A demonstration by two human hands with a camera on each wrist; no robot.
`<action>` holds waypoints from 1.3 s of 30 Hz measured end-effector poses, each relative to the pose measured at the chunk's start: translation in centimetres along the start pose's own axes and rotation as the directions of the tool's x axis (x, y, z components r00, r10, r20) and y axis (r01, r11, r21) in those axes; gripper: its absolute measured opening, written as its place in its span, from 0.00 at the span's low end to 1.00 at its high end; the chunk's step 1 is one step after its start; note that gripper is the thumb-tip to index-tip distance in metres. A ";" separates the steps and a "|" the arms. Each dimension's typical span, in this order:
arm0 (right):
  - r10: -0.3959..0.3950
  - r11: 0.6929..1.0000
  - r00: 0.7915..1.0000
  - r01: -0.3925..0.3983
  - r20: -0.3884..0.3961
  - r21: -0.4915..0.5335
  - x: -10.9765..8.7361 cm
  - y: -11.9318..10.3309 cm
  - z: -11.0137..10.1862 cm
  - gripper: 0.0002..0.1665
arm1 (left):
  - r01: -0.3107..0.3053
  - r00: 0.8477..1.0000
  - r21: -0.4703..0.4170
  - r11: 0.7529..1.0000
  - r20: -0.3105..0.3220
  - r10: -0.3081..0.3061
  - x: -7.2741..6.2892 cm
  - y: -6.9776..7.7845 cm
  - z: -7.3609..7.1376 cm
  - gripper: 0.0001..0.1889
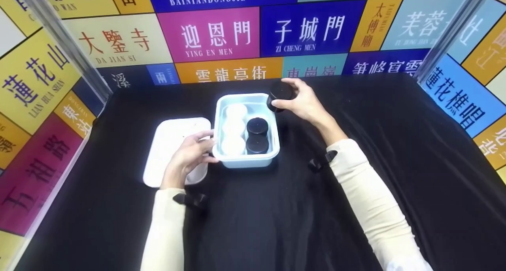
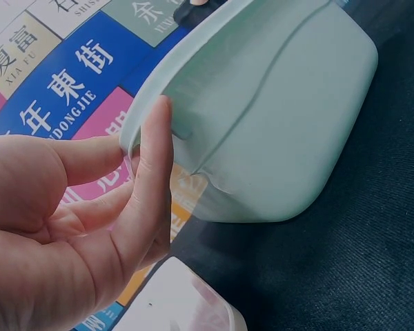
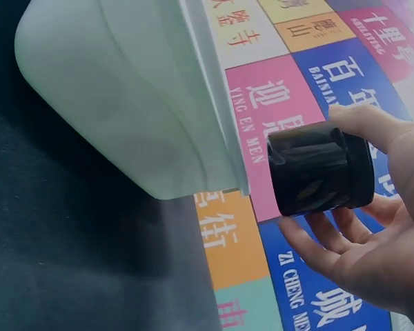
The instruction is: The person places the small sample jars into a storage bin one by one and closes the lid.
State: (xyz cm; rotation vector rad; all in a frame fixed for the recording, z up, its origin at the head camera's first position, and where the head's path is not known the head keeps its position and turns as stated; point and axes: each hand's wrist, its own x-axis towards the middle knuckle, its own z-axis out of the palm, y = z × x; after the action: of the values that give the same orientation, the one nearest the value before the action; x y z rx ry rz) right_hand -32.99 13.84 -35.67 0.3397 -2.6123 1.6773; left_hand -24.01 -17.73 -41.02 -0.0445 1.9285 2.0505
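Note:
A light blue-green plastic box [image 1: 248, 162] stands in the middle of the black cloth. Along its left side is a row of three white round lidded jars [image 1: 234, 127]; on its right are two black jars [image 1: 257, 126]. My left hand [image 1: 192, 150] pinches the box's left rim between thumb and fingers, as the left wrist view shows close up. Over the box's far right corner, my right hand [image 1: 303, 102] grips another black jar [image 3: 317, 169], thumb on one side and fingers on the other. That jar is raised beside the rim.
A white lid [image 1: 168, 144] lies flat on the cloth left of the box, partly behind my left hand. Black cloth [image 1: 253, 223] covers the table. Panels with coloured signs [image 1: 213, 34] stand at the back and sides, with clear posts [image 1: 454, 34] at the corners.

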 end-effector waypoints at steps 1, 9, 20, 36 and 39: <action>0.003 1.000 1.000 -0.003 0.016 -0.031 0.2 -0.3 0.1 0.47 | 0.001 1.000 -0.001 1.000 -0.001 -0.001 0.0 0.0 0.0 0.27; 0.011 0.962 0.993 0.021 0.115 -0.271 1.4 -2.6 0.9 0.47 | 0.001 1.000 0.011 1.000 -0.012 -0.001 0.0 0.0 -0.1 0.27; 0.045 0.906 0.971 0.059 0.234 -0.419 3.1 -4.5 2.2 0.45 | -0.009 1.000 0.007 1.000 -0.009 0.009 0.0 -0.1 -0.1 0.26; 0.123 0.833 0.940 0.076 0.318 -0.549 4.5 -5.1 2.9 0.43 | -0.012 1.000 0.016 1.000 -0.009 0.012 0.0 0.0 0.0 0.27; 0.136 0.802 0.932 0.095 0.336 -0.589 4.4 -4.8 3.3 0.43 | -0.010 1.000 0.019 1.000 -0.009 0.010 0.0 -0.1 0.0 0.26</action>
State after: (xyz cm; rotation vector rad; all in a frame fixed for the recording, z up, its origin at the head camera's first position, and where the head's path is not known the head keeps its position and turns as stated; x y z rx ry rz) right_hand -36.08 8.22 -32.17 0.6386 -3.2316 0.7393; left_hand -24.01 -17.74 -41.11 -0.0397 1.9576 2.0417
